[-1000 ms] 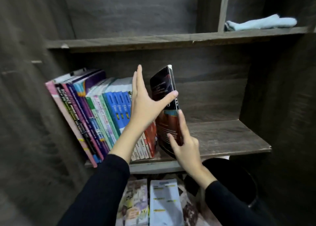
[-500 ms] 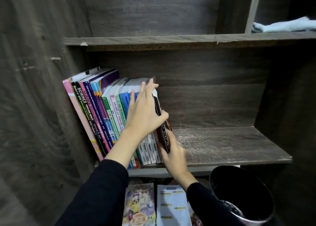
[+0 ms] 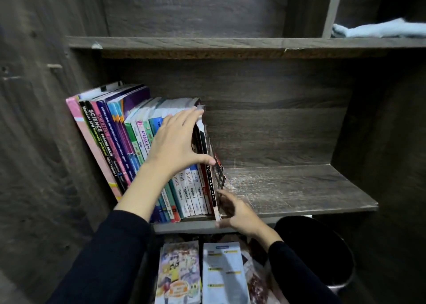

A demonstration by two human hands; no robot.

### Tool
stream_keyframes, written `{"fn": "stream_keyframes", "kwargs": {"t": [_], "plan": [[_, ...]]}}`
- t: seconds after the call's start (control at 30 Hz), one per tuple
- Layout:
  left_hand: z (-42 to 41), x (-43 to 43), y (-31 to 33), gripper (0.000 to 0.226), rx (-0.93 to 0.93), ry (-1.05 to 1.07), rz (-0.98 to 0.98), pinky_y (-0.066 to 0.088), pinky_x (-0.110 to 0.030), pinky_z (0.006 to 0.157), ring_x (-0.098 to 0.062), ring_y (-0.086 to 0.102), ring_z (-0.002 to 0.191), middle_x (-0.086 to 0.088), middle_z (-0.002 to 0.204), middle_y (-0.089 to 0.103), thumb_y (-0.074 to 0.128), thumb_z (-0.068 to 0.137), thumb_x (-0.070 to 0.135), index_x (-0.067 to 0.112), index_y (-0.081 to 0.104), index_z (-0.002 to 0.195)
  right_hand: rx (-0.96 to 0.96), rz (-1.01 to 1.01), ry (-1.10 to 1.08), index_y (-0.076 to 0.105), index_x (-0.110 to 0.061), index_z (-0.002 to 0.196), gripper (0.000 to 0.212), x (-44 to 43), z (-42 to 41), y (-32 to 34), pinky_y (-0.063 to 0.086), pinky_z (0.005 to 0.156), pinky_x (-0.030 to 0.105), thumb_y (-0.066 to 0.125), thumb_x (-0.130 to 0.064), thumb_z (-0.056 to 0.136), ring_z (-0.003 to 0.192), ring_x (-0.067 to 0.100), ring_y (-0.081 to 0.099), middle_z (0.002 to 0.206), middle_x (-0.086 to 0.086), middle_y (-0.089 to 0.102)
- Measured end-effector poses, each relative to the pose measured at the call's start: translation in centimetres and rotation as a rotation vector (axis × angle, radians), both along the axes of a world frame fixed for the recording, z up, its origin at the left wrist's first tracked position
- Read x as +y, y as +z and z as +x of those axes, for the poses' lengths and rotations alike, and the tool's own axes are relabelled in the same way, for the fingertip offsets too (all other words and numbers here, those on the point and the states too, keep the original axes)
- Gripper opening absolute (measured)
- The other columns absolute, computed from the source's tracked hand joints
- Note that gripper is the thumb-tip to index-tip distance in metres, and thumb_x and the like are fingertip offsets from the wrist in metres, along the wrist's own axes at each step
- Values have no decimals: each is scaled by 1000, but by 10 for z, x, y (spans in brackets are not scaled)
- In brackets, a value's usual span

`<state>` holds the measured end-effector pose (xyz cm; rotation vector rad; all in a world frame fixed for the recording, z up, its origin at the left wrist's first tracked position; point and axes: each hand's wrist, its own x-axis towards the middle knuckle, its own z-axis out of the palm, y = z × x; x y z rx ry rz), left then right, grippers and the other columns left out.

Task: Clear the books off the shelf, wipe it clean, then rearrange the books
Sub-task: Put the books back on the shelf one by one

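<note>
The shelf (image 3: 299,188) is standing half bare on its right, while the row of books (image 3: 129,142) is leaning leftward against the side wall. At the row's right end, the dark book (image 3: 208,174) is sitting tilted, with its foot on the board.

The left hand (image 3: 175,144) is lying flat across the spines with fingers straight, and its thumb is reaching onto the dark spine. The right hand (image 3: 239,214) is touching that book's lower corner. Blur is hiding whether it is pinching or only nudging.

Judging by this, the book is being seated into the row. Doing it well means pushing the foot in until it is level with its neighbours, while the flat hand is bracing the row against sliding.

Counting: one shelf board in use, one black bin (image 3: 322,246), one pale cloth (image 3: 380,30) lying on the board above, two books (image 3: 177,271) showing flat below, and well over a dozen spines, too packed for an exact count.
</note>
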<state>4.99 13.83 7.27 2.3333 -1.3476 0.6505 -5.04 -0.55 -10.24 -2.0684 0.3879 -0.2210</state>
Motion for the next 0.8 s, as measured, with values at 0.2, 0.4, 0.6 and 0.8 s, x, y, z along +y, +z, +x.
{"fn": "stream_keyframes", "kwargs": {"t": [0.2,0.4,0.6,0.8], "plan": [[-1,-8,-10,105,-65,49,-85,9,-35,117,-18,24,140,0,151,33,78,61,53,14,30,146,20,-160,-127,29,-25,149,90,5,10,0,35,98,20,77,-7,75,127,20,49,146,4,44],[6,-19,-23,90,-137,80,-179,8,-36,116,-24,35,133,-7,139,45,82,64,40,8,43,138,42,-227,-247,36,-27,145,80,2,21,-4,43,97,26,77,-13,77,112,18,60,128,2,62],[4,-25,-24,82,-151,132,-171,13,-40,118,-24,33,133,-7,138,43,80,71,33,8,41,139,102,-187,-184,45,-28,139,81,-13,29,-1,39,107,33,84,-22,68,126,11,47,137,4,50],[2,-28,-25,78,-161,174,-181,10,-39,118,-25,34,133,-7,136,44,80,72,30,8,43,137,130,-203,-137,46,-31,137,81,-24,34,1,39,107,34,85,-24,67,125,10,48,136,0,50]]}}
